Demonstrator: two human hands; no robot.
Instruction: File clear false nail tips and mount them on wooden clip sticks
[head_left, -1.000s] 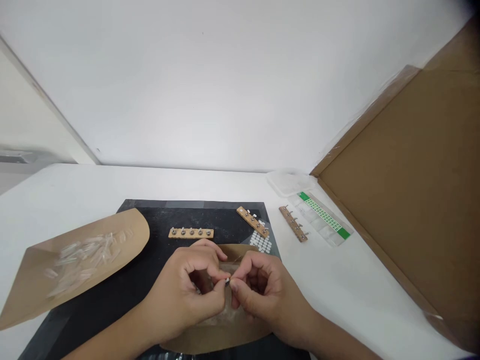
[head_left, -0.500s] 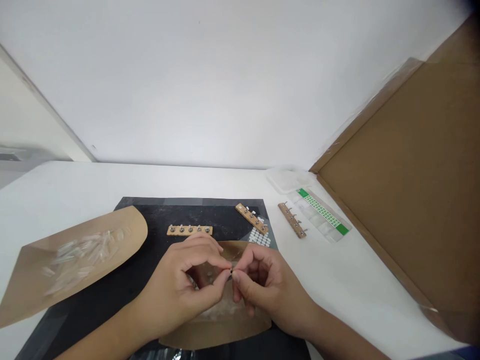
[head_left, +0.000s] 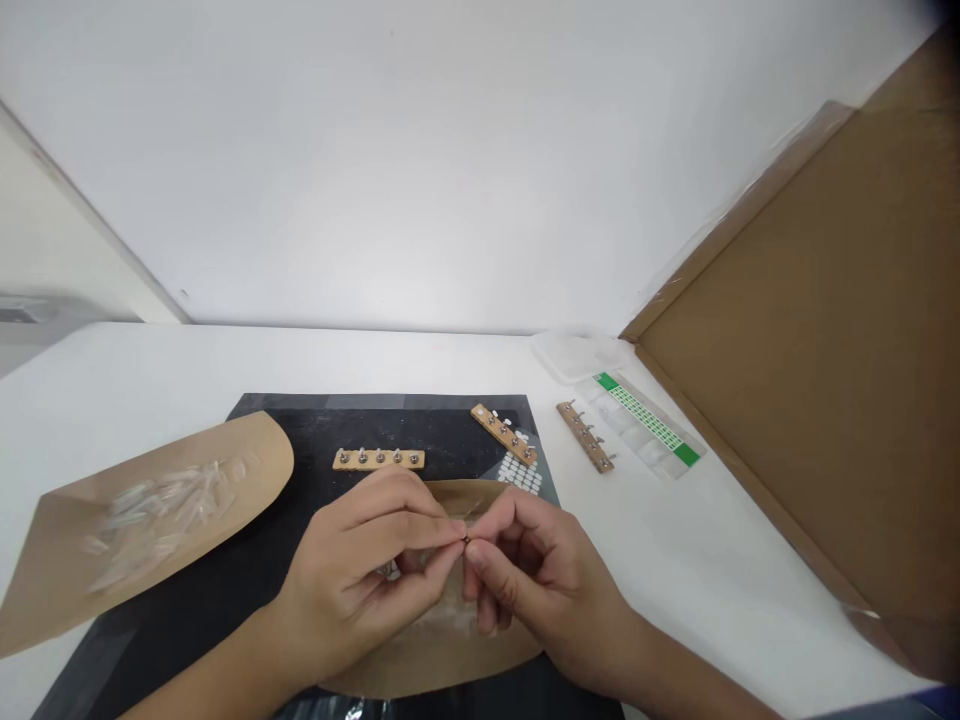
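My left hand [head_left: 375, 570] and my right hand [head_left: 540, 575] meet fingertip to fingertip at the lower centre. Between their pinched thumbs and forefingers is a tiny dark part [head_left: 467, 540], mostly covered by the fingers. Below them lies a brown paper tray [head_left: 405, 675] holding small clear pieces. Just beyond my left hand, a light wooden strip [head_left: 379, 460] with a row of small metal parts rests on the black mat [head_left: 315, 430]. Another such strip [head_left: 502, 434] lies aslant near a sheet of white oval stickers [head_left: 520, 473].
A brown paper tray [head_left: 262, 440] with clear tubes lies at the left. At the right are a third strip [head_left: 585, 437], a clear case with a green-and-white label [head_left: 649, 420], a translucent lid [head_left: 574, 355] and a large cardboard panel [head_left: 795, 380].
The fingers of my left hand have drawn closer together, narrowing the gap between thumb and forefinger. Both hands stay joined at the tiny part.
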